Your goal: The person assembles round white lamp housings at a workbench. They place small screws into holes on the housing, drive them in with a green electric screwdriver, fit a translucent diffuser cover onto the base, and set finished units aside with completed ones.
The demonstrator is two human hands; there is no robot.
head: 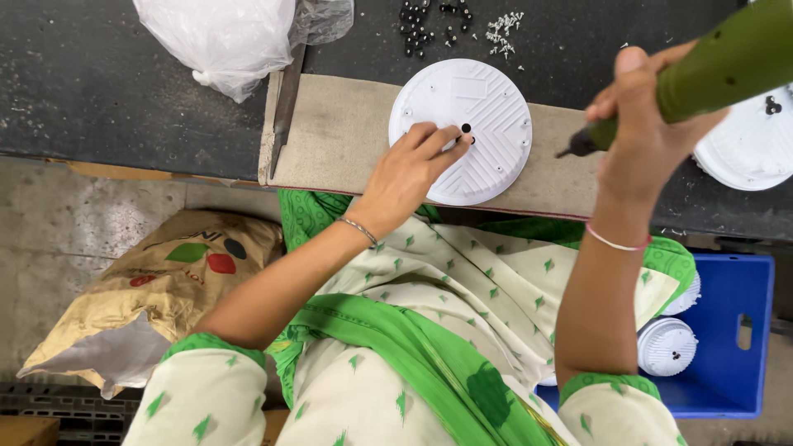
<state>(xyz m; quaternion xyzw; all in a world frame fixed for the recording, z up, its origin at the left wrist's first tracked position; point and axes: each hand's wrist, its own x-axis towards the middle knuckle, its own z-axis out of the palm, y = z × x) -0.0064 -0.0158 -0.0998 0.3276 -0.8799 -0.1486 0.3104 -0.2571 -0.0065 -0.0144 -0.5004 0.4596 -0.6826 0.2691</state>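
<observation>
Worktop (99,83): dark, spans the top; a tan board (347,140) laid at its near edge.
Sack (157,289): brown, printed, slumped on the floor at left; contents hidden.
Crate (731,330): blue, on the floor at right; holds white ribbed round parts (667,347), one with small black dots at its centre.
Bag (219,37): clear plastic, bunched on the worktop at top left; contents not discernible.
Disc (460,130): white, round, ribbed, flat on the board between both hands; black grommet (466,128) at its centre.
Second disc (747,144): white, at the right edge, partly under the driver.
Driver (710,70): green, tilted, dark tip aimed left, just beside the disc, not touching.
Right hand (640,124): raised, fingers wrapped tight round the driver.
Left hand (405,177): palm down on the disc, fingers loosely extended, fingertips (462,139) at the grommet; nothing gripped.
Loose bits: black grommets (417,29) and pale screws (504,29) scattered beyond the disc.
</observation>
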